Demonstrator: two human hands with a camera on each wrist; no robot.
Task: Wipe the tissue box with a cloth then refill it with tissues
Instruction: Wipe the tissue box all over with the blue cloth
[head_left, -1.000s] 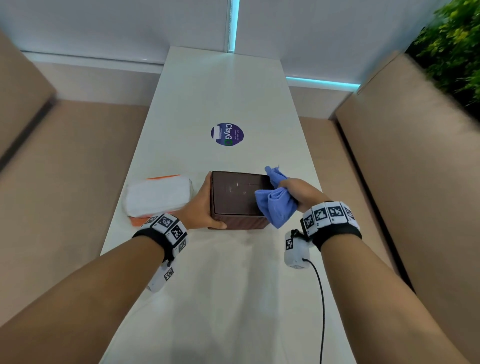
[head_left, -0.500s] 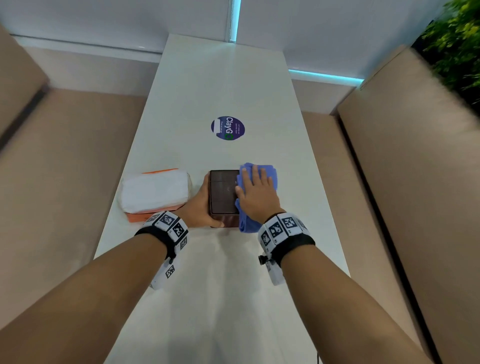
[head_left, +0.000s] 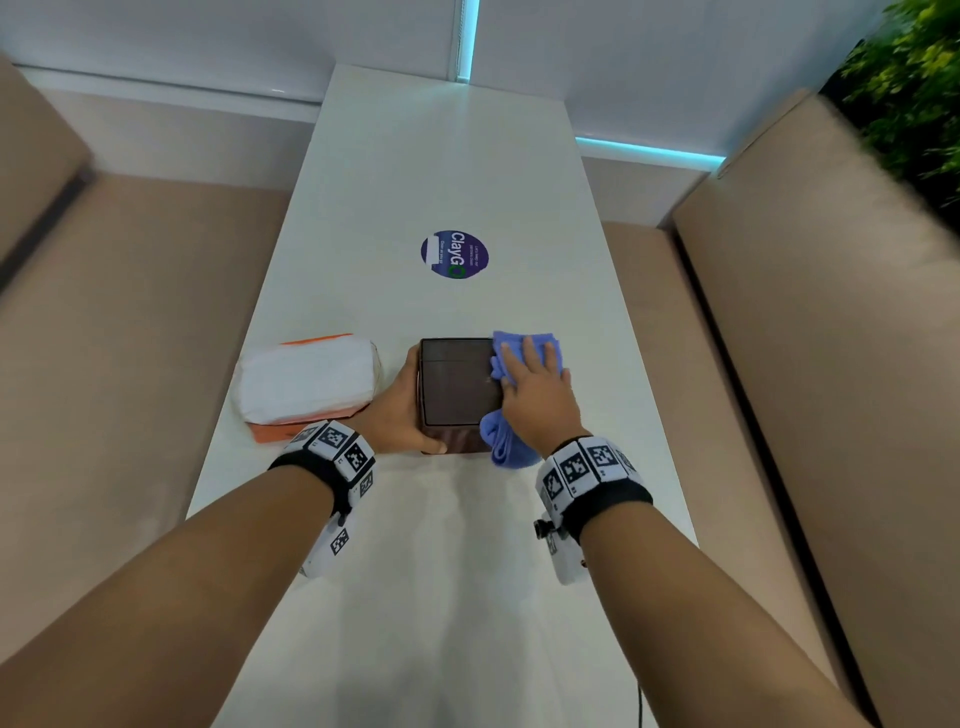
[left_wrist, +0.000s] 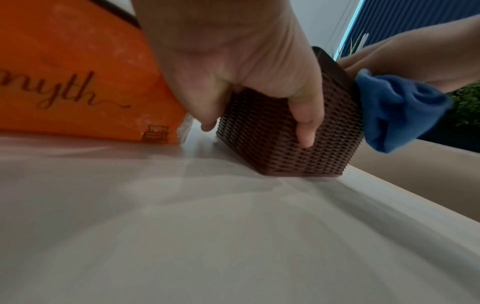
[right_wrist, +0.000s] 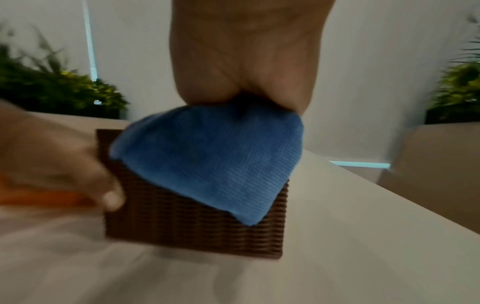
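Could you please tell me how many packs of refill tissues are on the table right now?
1. A single tissue pack, white with orange trim, lies on the table just left of the brown tissue box, beside the left hand. No other pack is visible.

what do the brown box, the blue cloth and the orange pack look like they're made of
Tissue box: sides in a brown woven, wicker-like pattern, probably moulded plastic or rattan; top smooth and dark.
Cloth: soft blue fabric with a fine ribbed knit, likely microfibre.
Tissue pack: thin, glossy orange and white plastic film, crinkled at the seam, with printed lettering.
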